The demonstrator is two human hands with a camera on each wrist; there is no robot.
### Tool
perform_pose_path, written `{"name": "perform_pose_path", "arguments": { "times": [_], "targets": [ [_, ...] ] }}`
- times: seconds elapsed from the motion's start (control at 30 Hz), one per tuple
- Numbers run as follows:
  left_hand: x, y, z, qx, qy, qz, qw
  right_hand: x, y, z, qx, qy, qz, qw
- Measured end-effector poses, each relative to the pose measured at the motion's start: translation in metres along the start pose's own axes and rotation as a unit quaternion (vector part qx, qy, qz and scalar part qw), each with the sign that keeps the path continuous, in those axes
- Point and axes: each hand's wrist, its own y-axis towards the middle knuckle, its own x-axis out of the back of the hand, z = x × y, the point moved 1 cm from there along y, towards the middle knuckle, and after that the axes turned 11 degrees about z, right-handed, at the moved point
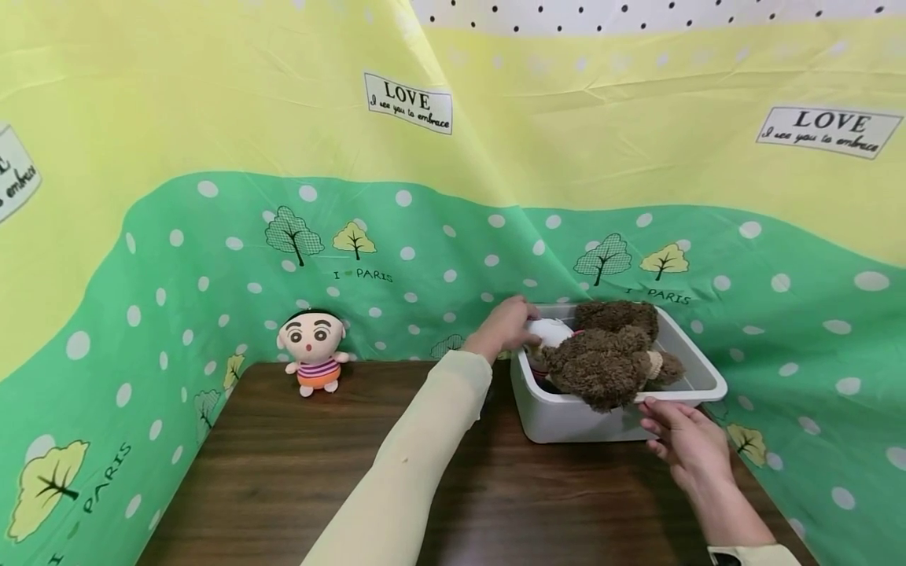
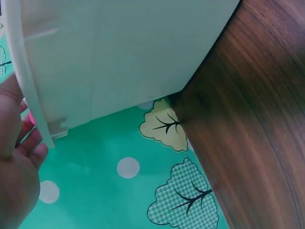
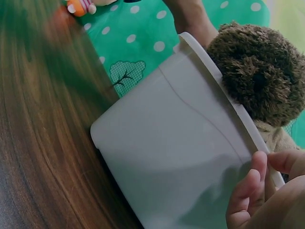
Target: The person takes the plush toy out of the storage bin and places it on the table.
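A light grey plastic bin point(image 1: 566, 420) stands at the right of the table. Brown curly plush toys point(image 1: 598, 369) are heaped in it, one bulging over the front rim. Beside them is a plush doll with a white head point(image 1: 550, 330), partly covered. My left hand point(image 1: 506, 326) reaches over the bin's left rim and holds that doll at its left side; the rim hides part of the fingers in the left wrist view. My right hand point(image 1: 690, 440) pinches the front rim near the right corner between thumb and fingers, as the right wrist view point(image 3: 271, 191) shows.
A small plush doll point(image 1: 314, 354) with a striped top and orange shorts sits upright at the table's back left. The dark wooden table point(image 1: 297, 464) meets a green and yellow printed cloth point(image 1: 425, 259) along its back and sides.
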Motion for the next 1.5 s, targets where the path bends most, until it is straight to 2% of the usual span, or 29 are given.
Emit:
{"name": "perform_pose_path", "arguments": {
  "times": [0.17, 0.4, 0.53, 0.7, 1.0, 1.13, 1.4, 1.5],
  "targets": [
    [0.0, -0.003, 0.003, -0.009, -0.007, 0.001, 0.9999, -0.003, 0.001, -0.002, -0.011, -0.001, -0.005, 0.9999],
    [0.004, -0.008, 0.003, -0.008, -0.075, -0.028, 0.9967, -0.007, 0.004, -0.004, -0.022, -0.012, -0.013, 0.9996],
    [0.011, -0.009, 0.001, -0.004, -0.131, -0.053, 0.99, -0.006, 0.007, -0.003, -0.027, -0.005, -0.011, 0.9996],
    [0.02, -0.013, -0.002, 0.002, -0.19, -0.063, 0.9798, -0.005, 0.006, -0.003, -0.038, 0.006, -0.003, 0.9992],
    [0.048, -0.022, -0.002, 0.003, -0.173, -0.077, 0.9818, -0.005, 0.006, -0.002, -0.04, 0.003, 0.006, 0.9992],
    [0.058, -0.028, -0.002, 0.005, -0.184, -0.086, 0.9792, -0.006, 0.005, -0.001, -0.04, 0.006, 0.007, 0.9992],
    [0.077, -0.037, -0.005, 0.009, -0.218, -0.142, 0.9656, -0.003, 0.003, 0.002, -0.038, 0.012, 0.029, 0.9988],
    [0.091, -0.043, -0.009, 0.012, -0.242, -0.163, 0.9564, -0.001, 0.004, 0.004, -0.036, 0.013, 0.036, 0.9986]
  ]
}}
